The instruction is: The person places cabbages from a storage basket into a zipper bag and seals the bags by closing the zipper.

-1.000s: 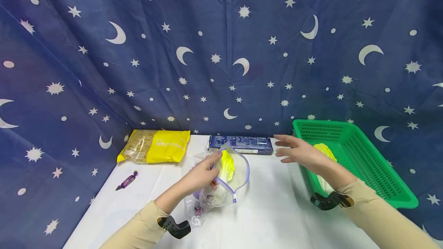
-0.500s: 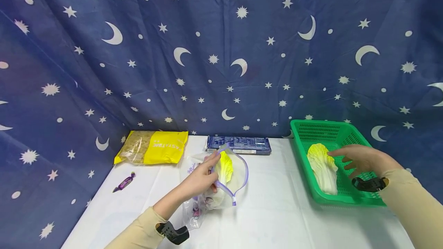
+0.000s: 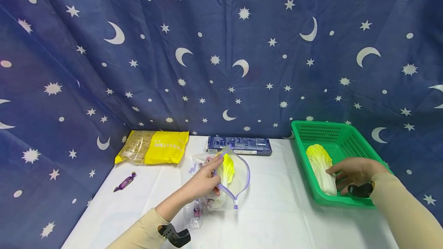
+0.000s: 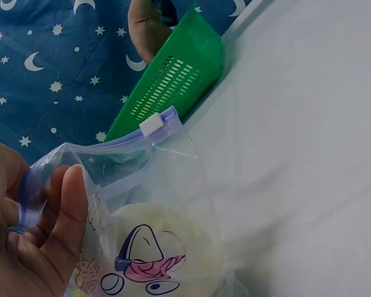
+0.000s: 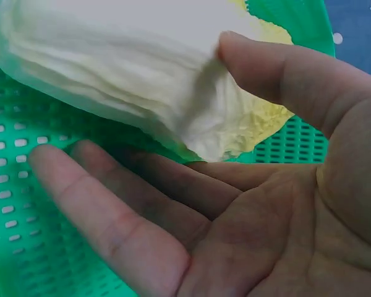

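Observation:
My left hand pinches the purple-edged mouth of a clear slider zip bag, holding it agape. Inside the bag lies a Chinese cabbage with yellow leaf tips, partly hidden by the hand; the left wrist view has the white slider and a printed cartoon. Over at the right, my right hand is in the green basket beside a second Chinese cabbage. In the right wrist view its thumb is at the cabbage's upper side, while the fingers extend below it, not closed round it.
A yellow pasta packet lies at the back left, with a purple wrapped candy in front of it. Behind the bag is a flat blue package. A starry blue curtain borders the white table at the back.
My right hand has moved rightward from near the blue package into the basket, then down and left to the cabbage. My left hand keeps its place at the bag's mouth.

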Demonstrator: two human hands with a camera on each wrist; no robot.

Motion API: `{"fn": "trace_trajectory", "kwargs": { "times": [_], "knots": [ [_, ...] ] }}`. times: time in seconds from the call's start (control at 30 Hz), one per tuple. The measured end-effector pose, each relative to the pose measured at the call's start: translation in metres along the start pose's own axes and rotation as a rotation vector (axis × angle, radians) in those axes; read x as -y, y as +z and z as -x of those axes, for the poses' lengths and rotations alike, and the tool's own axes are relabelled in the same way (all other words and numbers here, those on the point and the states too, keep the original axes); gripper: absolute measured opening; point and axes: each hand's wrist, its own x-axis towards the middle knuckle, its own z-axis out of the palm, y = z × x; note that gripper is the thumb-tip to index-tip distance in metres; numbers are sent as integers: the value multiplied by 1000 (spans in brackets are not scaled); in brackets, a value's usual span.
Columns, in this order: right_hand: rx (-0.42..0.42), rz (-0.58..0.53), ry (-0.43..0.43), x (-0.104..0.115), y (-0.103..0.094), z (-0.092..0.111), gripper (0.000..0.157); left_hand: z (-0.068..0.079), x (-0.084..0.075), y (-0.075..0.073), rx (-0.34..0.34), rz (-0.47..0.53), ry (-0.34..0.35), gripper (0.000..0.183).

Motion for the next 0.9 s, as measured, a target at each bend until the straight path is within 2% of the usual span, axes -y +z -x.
{"fn": "trace_trajectory", "kwargs": {
  "times": [0.13,0.3,0.43,0.77,0.9],
  "knots": [
    [8,-15,2,1,5,-2,73,-1,0,2,3,-5,-1,68],
    [37,-35,-27,2,10,-4,59,-1,2,3,0,-5,-3,69],
    [22,-44,-36,3,13,-6,56,-3,3,4,0,5,-8,69],
    [-64,-57,-19,11,6,3,82,-3,4,5,-5,36,-1,70],
    [-84,-162,-38,13,1,10,92,-3,5,5,-4,45,-12,70]
  ]
}}
